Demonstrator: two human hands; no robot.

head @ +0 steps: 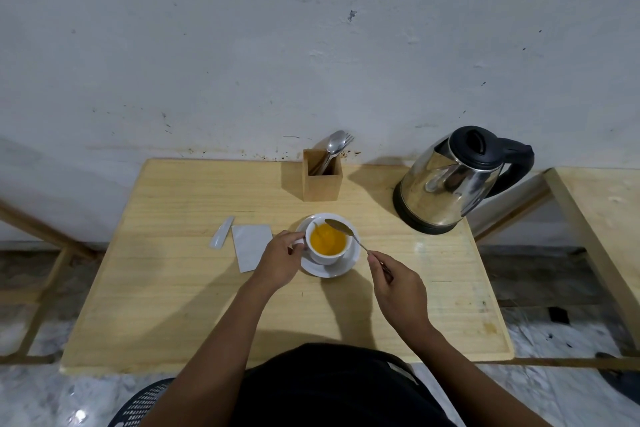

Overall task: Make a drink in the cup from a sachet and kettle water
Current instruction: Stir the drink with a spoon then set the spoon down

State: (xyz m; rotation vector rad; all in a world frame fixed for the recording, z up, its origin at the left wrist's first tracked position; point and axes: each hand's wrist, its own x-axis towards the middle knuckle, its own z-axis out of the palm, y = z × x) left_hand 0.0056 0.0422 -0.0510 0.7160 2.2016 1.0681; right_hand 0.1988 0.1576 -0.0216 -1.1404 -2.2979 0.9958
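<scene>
A white cup (329, 256) full of orange drink stands on a white saucer (349, 262) in the middle of the wooden table (194, 305). My left hand (278, 262) grips the cup's handle on its left side. My right hand (398, 284) pinches the stem of a metal spoon (341, 227), whose bowl hovers over the cup's far right rim, out of the liquid. The torn sachet (251, 246) lies flat left of the cup, with its torn-off strip (221, 233) beside it. The steel kettle (450, 184) with a black lid and handle stands at the back right.
A wooden cutlery holder (322, 180) with spoons and a fork stands behind the cup near the wall. A second wooden table (602, 218) stands to the right across a narrow gap. The floor is pale marble.
</scene>
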